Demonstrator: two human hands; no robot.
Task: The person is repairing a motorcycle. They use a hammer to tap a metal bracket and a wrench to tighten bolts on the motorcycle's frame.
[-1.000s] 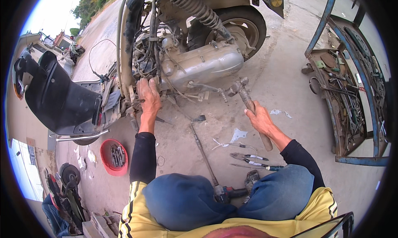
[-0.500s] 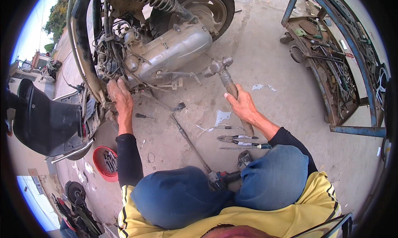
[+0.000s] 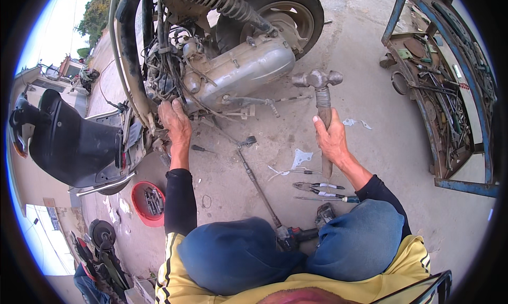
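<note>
Beyond the knees (image 3: pixel 359 236), the hammer (image 3: pixel 325 111) points head-first away.

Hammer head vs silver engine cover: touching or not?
Apart. The head view shows a strip of ground between the hammer head and the silver engine cover.

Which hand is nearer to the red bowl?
Left: the left hand is ahead and slightly right of the red bowl; the right hand, holding the hammer, is much farther right.
</note>
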